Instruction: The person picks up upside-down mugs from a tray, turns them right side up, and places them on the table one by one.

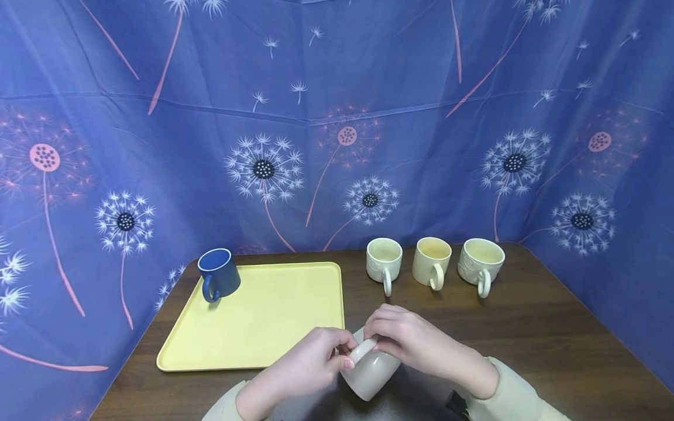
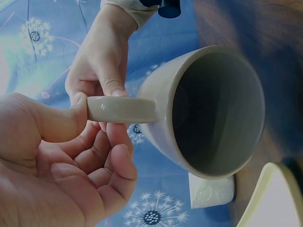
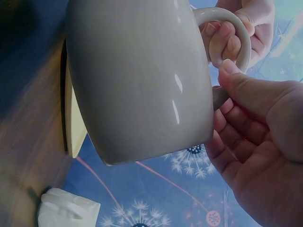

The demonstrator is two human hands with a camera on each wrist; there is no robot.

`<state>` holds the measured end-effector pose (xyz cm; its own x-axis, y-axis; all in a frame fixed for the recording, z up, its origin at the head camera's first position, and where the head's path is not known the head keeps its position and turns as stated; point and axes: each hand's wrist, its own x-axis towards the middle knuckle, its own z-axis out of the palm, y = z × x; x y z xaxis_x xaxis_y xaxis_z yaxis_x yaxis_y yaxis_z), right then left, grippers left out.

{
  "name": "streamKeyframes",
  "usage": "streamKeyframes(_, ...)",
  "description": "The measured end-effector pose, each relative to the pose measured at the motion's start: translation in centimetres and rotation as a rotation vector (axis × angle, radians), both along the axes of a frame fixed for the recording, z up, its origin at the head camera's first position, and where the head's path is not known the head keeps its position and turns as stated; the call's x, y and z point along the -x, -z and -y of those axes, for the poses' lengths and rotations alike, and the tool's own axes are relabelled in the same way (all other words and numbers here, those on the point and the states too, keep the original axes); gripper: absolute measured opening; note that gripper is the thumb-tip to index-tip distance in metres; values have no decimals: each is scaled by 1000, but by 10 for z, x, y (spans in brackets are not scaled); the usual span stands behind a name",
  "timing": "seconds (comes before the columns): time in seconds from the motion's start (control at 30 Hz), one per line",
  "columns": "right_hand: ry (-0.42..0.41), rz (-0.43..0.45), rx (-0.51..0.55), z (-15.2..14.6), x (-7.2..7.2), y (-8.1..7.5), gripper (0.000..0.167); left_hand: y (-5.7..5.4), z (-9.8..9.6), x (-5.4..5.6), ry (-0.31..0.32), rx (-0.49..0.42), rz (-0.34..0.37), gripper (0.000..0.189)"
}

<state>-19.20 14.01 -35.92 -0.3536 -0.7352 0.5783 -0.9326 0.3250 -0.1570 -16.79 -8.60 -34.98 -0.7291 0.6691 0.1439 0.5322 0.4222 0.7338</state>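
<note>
A pale grey mug (image 1: 376,374) is tilted above the table near its front edge, handle up. My left hand (image 1: 310,356) pinches the handle (image 2: 120,109) between thumb and fingers. From the other side my right hand (image 1: 416,342) pinches the same handle, its thumb and fingertips near the lower end in the right wrist view. The mug's dark inside (image 2: 218,113) faces the left wrist camera. Its smooth outer wall (image 3: 142,85) fills much of the right wrist view, where the left fingers show through the handle's loop.
A yellow tray (image 1: 274,316) lies left of the hands, with a blue mug (image 1: 223,275) at its far left corner. Behind to the right stand three cream mugs in a row: one (image 1: 383,263), another (image 1: 429,266), and a third (image 1: 476,266). A blue patterned cloth (image 1: 337,88) hangs behind.
</note>
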Motion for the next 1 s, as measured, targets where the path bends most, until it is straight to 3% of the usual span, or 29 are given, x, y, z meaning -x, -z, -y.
streamKeyframes(0.27,-17,0,7,0,0,-4,27,-10,0,2,4,37,-17,4)
streamKeyframes(0.57,-27,36,23,-3,-1,-3,27,-14,2,3,17,44,-9,6)
streamKeyframes(0.83,19,126,64,-4,-7,-3,16,-16,6,6,2,5,-73,4)
streamKeyframes(1.0,39,131,92,-4,-8,-2,16,-13,8,6,-26,-44,-162,9)
